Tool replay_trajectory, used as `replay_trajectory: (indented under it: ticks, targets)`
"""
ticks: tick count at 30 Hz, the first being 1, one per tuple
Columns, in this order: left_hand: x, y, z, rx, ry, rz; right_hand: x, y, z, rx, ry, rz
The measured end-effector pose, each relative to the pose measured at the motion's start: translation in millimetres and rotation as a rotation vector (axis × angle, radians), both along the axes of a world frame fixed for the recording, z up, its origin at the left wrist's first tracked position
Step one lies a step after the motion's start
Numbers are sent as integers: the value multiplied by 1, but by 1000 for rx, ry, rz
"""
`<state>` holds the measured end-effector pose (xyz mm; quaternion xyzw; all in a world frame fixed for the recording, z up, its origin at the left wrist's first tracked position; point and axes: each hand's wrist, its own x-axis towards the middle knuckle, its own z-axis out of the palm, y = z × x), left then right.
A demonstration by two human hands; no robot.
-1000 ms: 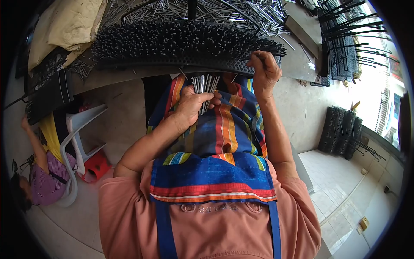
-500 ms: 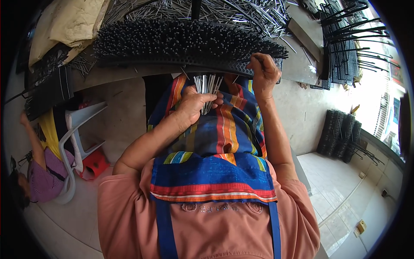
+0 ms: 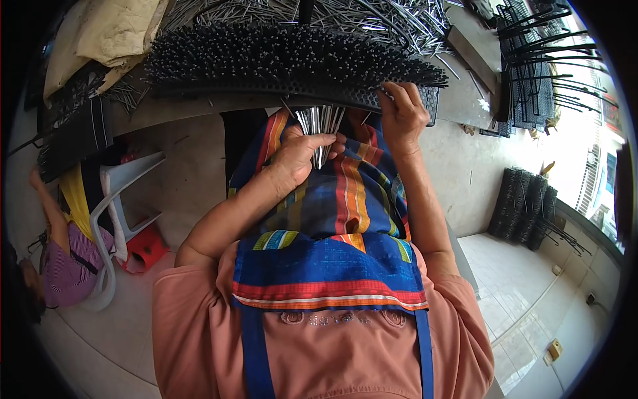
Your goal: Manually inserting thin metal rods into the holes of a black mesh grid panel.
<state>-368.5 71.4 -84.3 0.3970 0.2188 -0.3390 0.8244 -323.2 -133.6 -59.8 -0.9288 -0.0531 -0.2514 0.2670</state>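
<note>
My left hand [image 3: 300, 153] is closed round a bundle of thin silvery metal rods [image 3: 320, 123], held over my lap with their ends fanned out. My right hand [image 3: 404, 120] is at the right front part of a black perforated rack [image 3: 372, 98], its fingers bent and pinched together. Whatever lies between those fingertips is too small to make out. Dark rods [image 3: 279, 56] stand upright in dense rows across most of the rack. A few holes at its right end show no rods.
Loose metal rods [image 3: 399, 26] lie heaped behind the rack. Brown paper [image 3: 116, 33] rests at the far left, a flat bar [image 3: 472, 58] at the right. Black wire racks [image 3: 528, 93] stand farther right. A person in purple [image 3: 70, 276] sits at the left by a grey chair [image 3: 106, 219].
My right hand has shifted slightly down and to the left along the rack's front. The left hand still grips the rods, which have tilted a little.
</note>
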Motion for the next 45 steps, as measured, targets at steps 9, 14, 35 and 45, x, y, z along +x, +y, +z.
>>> replay_trajectory:
  ticks: [9,14,35,45]
  targets:
    - [-6,1,15,-44,-67,46,-34,37,-9,988,876,160]
    - [-6,31,-1,84,100,113,-17,51,0,1168,705,76]
    - [-12,47,1,33,84,203,5,91,-3,471,81,361]
    - [-9,48,-6,23,96,174,34,103,9,248,180,196]
